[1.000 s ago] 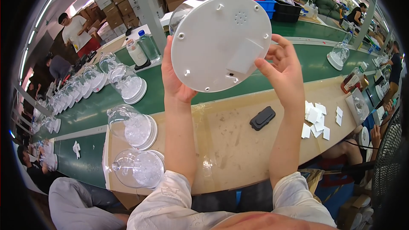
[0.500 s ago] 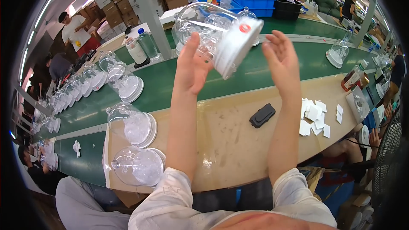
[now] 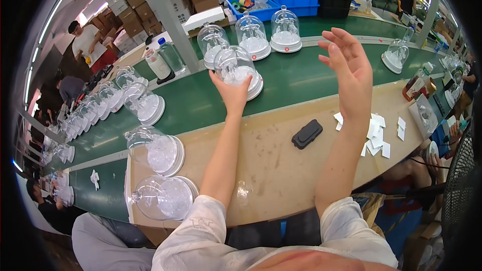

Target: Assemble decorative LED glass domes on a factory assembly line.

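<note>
My left hand (image 3: pixel 233 92) grips a clear glass dome (image 3: pixel 234 60) on a white round base, which stands upright on the green conveyor belt (image 3: pixel 296 76). Fingers and thumb lie around its near side. Inside are whitish pieces, too fine to make out. Behind it stand three like domes, at left (image 3: pixel 212 37), middle (image 3: pixel 249 32) and right (image 3: pixel 285 26); two bases bear a red dot. My right hand (image 3: pixel 355 70) is raised over the belt to the right, fingers apart, holding nothing.
On the tan board (image 3: pixel 271 175) lie a black oblong device (image 3: pixel 307 134) and scattered white cards (image 3: pixel 374 138). Two domes lie tilted at the board's left, near one (image 3: pixel 165 196). More domes (image 3: pixel 103 101) line the belt leftward. Bottles (image 3: pixel 170 55) and blue crates (image 3: pixel 291 1) stand beyond; a fan (image 3: pixel 459 185) is at right.
The dome, tilted in the air before, is now upright on the belt with my left hand on it. Its red-dotted base has turned away. My right hand has moved rightward, away from it.
</note>
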Available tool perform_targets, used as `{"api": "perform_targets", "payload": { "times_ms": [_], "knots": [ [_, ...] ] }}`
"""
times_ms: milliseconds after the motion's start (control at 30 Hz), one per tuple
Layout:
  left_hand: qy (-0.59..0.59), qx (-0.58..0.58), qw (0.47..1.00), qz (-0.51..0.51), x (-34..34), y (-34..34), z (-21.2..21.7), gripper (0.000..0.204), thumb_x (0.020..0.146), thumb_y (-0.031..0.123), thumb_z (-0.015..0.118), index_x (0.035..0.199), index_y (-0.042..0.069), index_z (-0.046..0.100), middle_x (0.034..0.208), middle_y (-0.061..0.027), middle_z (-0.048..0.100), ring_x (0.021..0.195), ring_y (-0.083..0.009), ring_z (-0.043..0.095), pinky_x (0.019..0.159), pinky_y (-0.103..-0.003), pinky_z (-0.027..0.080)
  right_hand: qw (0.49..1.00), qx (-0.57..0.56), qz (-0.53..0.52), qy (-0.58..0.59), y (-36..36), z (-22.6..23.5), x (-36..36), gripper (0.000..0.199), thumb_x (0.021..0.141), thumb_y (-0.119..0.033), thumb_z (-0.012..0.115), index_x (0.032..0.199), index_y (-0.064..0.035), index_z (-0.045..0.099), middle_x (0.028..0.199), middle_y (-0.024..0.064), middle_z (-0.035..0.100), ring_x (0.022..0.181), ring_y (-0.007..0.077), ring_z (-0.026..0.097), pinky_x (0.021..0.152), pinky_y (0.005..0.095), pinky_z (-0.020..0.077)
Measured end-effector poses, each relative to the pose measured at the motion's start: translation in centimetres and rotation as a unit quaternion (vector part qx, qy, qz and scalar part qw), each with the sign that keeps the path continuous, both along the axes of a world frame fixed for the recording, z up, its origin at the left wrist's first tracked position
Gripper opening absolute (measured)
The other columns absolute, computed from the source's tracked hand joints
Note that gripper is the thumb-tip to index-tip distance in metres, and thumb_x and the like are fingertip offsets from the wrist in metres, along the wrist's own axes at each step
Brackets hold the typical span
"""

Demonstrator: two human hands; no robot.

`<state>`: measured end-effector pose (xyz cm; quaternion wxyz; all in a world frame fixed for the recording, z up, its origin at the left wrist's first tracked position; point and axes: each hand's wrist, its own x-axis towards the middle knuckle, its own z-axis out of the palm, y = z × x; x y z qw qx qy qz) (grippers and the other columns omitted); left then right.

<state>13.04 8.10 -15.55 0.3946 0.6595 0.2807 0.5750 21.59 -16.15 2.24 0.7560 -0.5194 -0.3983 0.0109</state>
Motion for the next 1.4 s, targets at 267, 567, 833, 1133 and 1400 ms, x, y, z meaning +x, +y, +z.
{"api": "perform_targets", "payload": {
  "times_ms": [267,567,833,1133,1400],
  "knots": [
    [0.069,0.032,0.996,0.035,-0.2,0.5,-1.5,0.118,0.067,0.026,0.085,0.147,-0.006,0.003,0.15,-0.0275,0.014,0.141,-0.0394,0.018,0.116,-0.044,0.018,1.0,0.024,0.008,-0.013,-0.6,0.9,-1.4,0.034,0.095,-0.016,0.057,0.123,0.003,0.054,0.12,0.0133,0.06,0.108,0.021,0.059,0.09,0.0333,0.0487],
    [-0.015,-0.037,0.999,0.008,-3.7,-3.8,-2.5,0.085,0.086,0.026,0.07,0.145,-0.005,0.016,0.143,-0.0234,0.03,0.131,-0.0283,0.036,0.106,-0.037,0.035,0.99,0.082,0.079,-0.079,-6.0,2.0,-3.8,0.031,0.095,-0.015,0.056,0.118,0.0053,0.056,0.117,0.0152,0.062,0.106,0.0224,0.06,0.09,0.0338,0.0477],
    [-0.041,-0.116,0.97,-0.21,-8.1,-14.0,-0.6,0.022,0.099,0.018,0.05,0.102,0.001,0.064,0.086,-0.0007,0.062,0.076,-0.0053,0.051,0.068,-0.019,0.04,1.0,-0.008,-0.022,0.003,-11.7,-5.4,-2.0,0.021,0.096,-0.011,0.055,0.11,0.0037,0.062,0.103,0.0089,0.066,0.096,0.0136,0.062,0.082,0.0269,0.0484],
    [0.026,-0.066,0.965,-0.251,-8.5,-16.5,-2.7,0.022,0.097,0.017,0.052,0.094,0.002,0.067,0.074,0.0012,0.059,0.065,-0.0033,0.047,0.056,-0.019,0.036,0.864,-0.302,-0.339,-0.217,-14.6,-20.5,-1.3,0.042,0.076,-0.018,0.072,0.114,-0.0048,0.06,0.133,0.0168,0.047,0.122,0.0346,0.043,0.1,0.0443,0.0364],
    [-0.046,-0.177,0.954,-0.237,-8.9,-16.9,-1.5,0.025,0.099,0.02,0.049,0.096,0.001,0.066,0.076,0.0023,0.057,0.063,-0.0029,0.043,0.056,-0.019,0.033,0.814,-0.397,-0.358,-0.227,-14.1,-22.4,-1.2,0.059,0.073,-0.03,0.076,0.121,-0.0024,0.056,0.141,0.0191,0.038,0.132,0.0374,0.032,0.108,0.0472,0.0272]
  ]
}}
